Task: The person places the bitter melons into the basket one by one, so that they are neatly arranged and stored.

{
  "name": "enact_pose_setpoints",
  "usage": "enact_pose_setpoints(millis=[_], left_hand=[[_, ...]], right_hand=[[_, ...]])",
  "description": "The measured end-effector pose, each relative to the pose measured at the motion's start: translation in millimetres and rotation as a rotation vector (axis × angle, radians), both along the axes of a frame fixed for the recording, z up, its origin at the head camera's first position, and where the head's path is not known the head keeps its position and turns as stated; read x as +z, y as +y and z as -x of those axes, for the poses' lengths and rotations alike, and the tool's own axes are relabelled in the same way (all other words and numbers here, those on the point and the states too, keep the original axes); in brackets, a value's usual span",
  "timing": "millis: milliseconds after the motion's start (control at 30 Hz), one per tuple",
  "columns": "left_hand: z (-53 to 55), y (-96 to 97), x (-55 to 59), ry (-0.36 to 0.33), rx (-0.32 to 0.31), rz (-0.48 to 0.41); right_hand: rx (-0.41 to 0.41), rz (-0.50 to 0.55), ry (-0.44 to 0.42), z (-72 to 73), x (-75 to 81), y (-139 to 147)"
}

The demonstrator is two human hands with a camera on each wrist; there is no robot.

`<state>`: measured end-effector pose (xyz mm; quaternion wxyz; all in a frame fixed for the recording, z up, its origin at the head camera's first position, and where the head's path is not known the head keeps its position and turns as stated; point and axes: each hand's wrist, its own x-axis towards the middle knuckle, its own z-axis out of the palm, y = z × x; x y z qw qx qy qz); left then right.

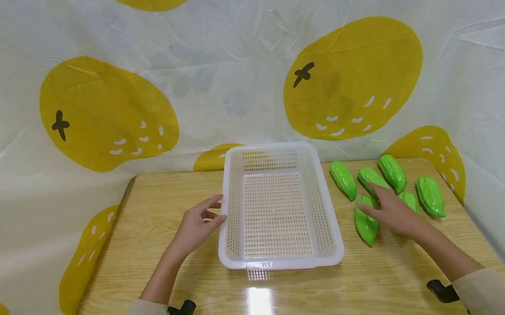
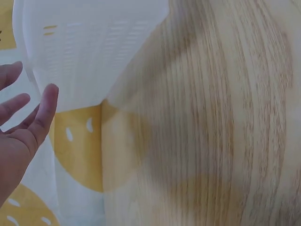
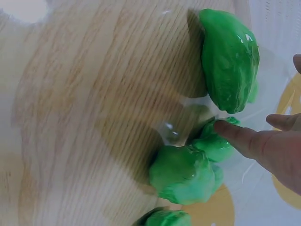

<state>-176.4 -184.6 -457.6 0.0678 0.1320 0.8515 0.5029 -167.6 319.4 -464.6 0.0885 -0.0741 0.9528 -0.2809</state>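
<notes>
A white plastic basket (image 1: 284,263) with slotted walls stands on the wooden table, and only bare floor slots show inside it. Beside its left wall is my left hand (image 1: 196,228), fingers apart and fingertips right at the rim. The left wrist view shows that hand holding nothing next to the basket wall (image 2: 94,42). To the basket's right lie several glossy green, ribbed, gourd-like vegetables (image 1: 430,197). My right hand (image 1: 394,212) hovers over them with thumb and fingers spread, partly hiding some. In the right wrist view a fingertip overlaps one gourd-like vegetable (image 3: 217,143); a larger one (image 3: 229,61) lies nearby.
A white cloth (image 1: 235,92) printed with big yellow fruit hangs behind the table and along both sides. The wooden tabletop (image 1: 167,193) reflects light near its front. Black wrist mounts (image 1: 181,312) sit at both sleeves.
</notes>
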Motion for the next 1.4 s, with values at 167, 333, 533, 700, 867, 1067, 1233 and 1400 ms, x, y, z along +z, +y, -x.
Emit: enact_pose_setpoints(millis=[167,333,533,700,867,1067,1233,1400], left_hand=[[1.1,-0.3,-5.2,-0.088,-0.013,-0.122],[2.5,0.4,-9.5,-0.144,-0.023,-0.205],[2.3,-0.1,-10.0,-0.155,-0.009,-0.225],[1.7,0.0,-8.5,-0.158,-0.003,-0.216],[1.3,0.3,-8.7,-0.154,-0.001,-0.197],[2.1,1.2,-9.0,-0.161,0.002,-0.189],[3.1,1.9,-9.5,-0.157,0.006,-0.183],[2.7,1.2,-9.6,-0.158,0.007,-0.180]], right_hand=[[-0.016,0.014,-0.013,-3.1,-4.3,2.7],[-0.027,0.020,-0.016,-7.1,-8.1,4.9],[-0.038,0.029,-0.037,-9.9,-14.8,4.3],[-0.057,0.019,-0.040,-12.4,-19.1,1.1],[-0.086,-0.001,-0.049,-12.9,-22.5,-2.2],[-0.134,-0.016,-0.102,-11.6,-27.3,-3.5],[-0.147,-0.039,-0.161,-10.4,-26.9,-2.9],[-0.124,-0.030,-0.167,-9.9,-26.6,-2.2]])
